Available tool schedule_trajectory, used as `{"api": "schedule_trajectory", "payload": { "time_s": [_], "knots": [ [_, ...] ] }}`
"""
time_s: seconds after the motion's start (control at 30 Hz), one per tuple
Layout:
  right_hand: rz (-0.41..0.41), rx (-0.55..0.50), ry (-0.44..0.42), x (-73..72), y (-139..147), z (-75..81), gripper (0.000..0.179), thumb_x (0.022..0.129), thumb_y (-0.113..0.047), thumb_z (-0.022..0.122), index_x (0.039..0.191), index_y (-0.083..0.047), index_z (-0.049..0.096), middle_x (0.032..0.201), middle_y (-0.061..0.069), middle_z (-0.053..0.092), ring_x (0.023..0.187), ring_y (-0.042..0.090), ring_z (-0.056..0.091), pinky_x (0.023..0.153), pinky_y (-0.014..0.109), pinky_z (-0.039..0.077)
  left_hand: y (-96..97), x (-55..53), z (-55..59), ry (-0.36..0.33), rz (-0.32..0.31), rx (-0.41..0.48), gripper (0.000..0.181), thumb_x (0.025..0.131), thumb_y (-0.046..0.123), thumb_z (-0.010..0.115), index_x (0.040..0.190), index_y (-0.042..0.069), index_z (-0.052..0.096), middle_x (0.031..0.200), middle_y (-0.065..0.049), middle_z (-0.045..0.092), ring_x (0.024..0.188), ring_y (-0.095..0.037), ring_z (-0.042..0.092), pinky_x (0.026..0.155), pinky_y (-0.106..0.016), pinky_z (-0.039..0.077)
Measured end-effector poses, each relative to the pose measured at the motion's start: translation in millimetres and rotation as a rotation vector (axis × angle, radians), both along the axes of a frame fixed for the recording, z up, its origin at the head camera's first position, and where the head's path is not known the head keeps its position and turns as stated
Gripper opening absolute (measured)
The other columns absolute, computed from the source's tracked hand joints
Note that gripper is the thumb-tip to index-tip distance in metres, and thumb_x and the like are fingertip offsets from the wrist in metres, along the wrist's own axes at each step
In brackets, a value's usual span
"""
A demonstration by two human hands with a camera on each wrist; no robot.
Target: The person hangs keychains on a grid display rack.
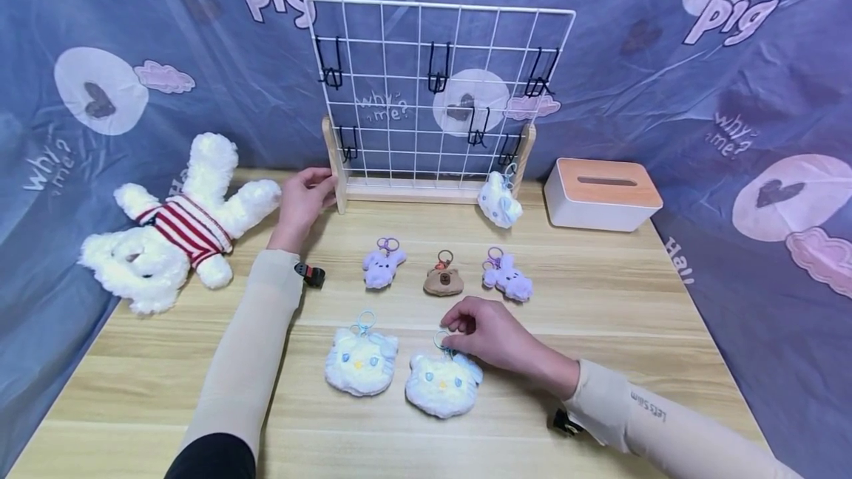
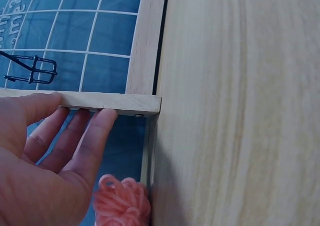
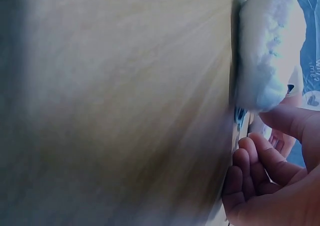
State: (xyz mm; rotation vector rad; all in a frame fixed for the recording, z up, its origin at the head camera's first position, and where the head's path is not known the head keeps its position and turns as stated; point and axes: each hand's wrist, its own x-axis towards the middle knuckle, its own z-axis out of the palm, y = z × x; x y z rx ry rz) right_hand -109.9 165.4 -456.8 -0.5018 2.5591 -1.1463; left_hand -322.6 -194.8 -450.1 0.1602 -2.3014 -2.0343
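Observation:
My left hand (image 1: 305, 202) holds the left wooden upright (image 2: 112, 103) of a white wire grid rack (image 1: 417, 187), thumb on one side and fingertips on the other. My right hand (image 1: 492, 331) is at the key ring of a white plush cat-face keychain (image 1: 442, 386); thumb and fingers stand apart, and whether they touch the ring is unclear. In the right wrist view, the white plush (image 3: 270, 50) lies just beyond the thumb. Beside it lies a matching cat-face keychain (image 1: 361, 364). One white plush keychain (image 1: 499, 200) hangs at the rack's lower right.
Between hands and rack lie two purple plush keychains (image 1: 381, 270) and a brown one (image 1: 444, 282). Black hooks (image 1: 438, 80) are on the grid. A white teddy bear (image 1: 180, 231) lies left, a tissue box (image 1: 602, 202) right. Pink yarn (image 2: 122, 203) shows near the upright.

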Motion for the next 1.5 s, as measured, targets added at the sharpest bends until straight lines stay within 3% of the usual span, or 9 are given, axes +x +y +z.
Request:
{"api": "schedule_trajectory", "payload": {
  "time_s": [0.13,0.37,0.73,1.0,1.2,1.4,1.5],
  "knots": [
    [-0.002,0.014,-0.006,0.7,-2.6,-0.1,0.021,0.09,-0.017,0.094,0.105,-0.011,0.08,0.092,-0.001,0.07,0.084,0.008,0.061,0.072,0.017,0.053,0.0,0.7,0.5,-0.004,-0.006,-0.012,0.037,0.11,0.017,0.073,0.142,-0.003,0.071,0.116,-0.004,0.069,0.101,-0.019,0.077,0.105,-0.039,0.07],
    [0.005,0.051,0.017,1.2,-6.2,1.4,0.02,0.089,-0.015,0.094,0.102,-0.012,0.08,0.09,-0.003,0.069,0.082,0.008,0.06,0.072,0.017,0.051,0.3,-0.9,-0.7,-0.007,0.001,0.01,0.037,0.11,0.016,0.074,0.142,-0.002,0.071,0.116,-0.004,0.071,0.099,-0.016,0.078,0.098,-0.031,0.071],
    [0.048,0.091,0.095,-0.1,-8.2,1.2,0.023,0.086,-0.015,0.096,0.099,-0.013,0.078,0.087,-0.004,0.066,0.08,0.003,0.056,0.071,0.017,0.049,0.8,-1.1,-1.7,0.028,0.003,-0.017,0.037,0.11,0.014,0.072,0.141,-0.006,0.07,0.111,-0.002,0.069,0.094,-0.014,0.076,0.1,-0.035,0.071],
    [0.076,0.116,0.088,-2.1,-9.2,2.7,0.022,0.086,-0.013,0.095,0.099,-0.012,0.078,0.085,-0.004,0.064,0.079,0.003,0.055,0.07,0.017,0.048,-0.4,-0.4,-2.4,0.031,0.004,-0.028,0.037,0.111,0.014,0.072,0.141,-0.006,0.07,0.112,-0.002,0.069,0.095,-0.015,0.077,0.099,-0.034,0.071],
    [0.093,0.096,0.11,-3.9,-8.0,1.7,0.023,0.085,-0.013,0.095,0.096,-0.013,0.076,0.085,-0.005,0.064,0.078,0.003,0.055,0.069,0.019,0.05,-0.1,0.3,-0.3,0.013,0.0,-0.022,0.039,0.111,0.017,0.072,0.143,-0.004,0.07,0.117,-0.005,0.069,0.101,-0.018,0.077,0.107,-0.04,0.069],
    [0.116,0.058,0.187,-7.1,-1.4,-15.1,0.022,0.085,-0.013,0.093,0.095,-0.016,0.073,0.084,-0.006,0.063,0.077,0.005,0.055,0.066,0.02,0.048,0.3,0.3,0.6,0.014,0.004,-0.028,0.039,0.111,0.018,0.073,0.142,-0.004,0.07,0.117,-0.006,0.069,0.1,-0.016,0.076,0.108,-0.042,0.069],
    [0.102,0.057,0.153,-5.3,-3.3,-7.4,0.023,0.084,-0.011,0.092,0.093,-0.016,0.071,0.084,-0.006,0.063,0.077,0.005,0.056,0.066,0.021,0.05,0.5,0.2,0.2,0.014,0.002,-0.028,0.039,0.111,0.018,0.072,0.142,-0.004,0.07,0.119,-0.008,0.07,0.1,-0.016,0.076,0.106,-0.04,0.069]
  ]
}}
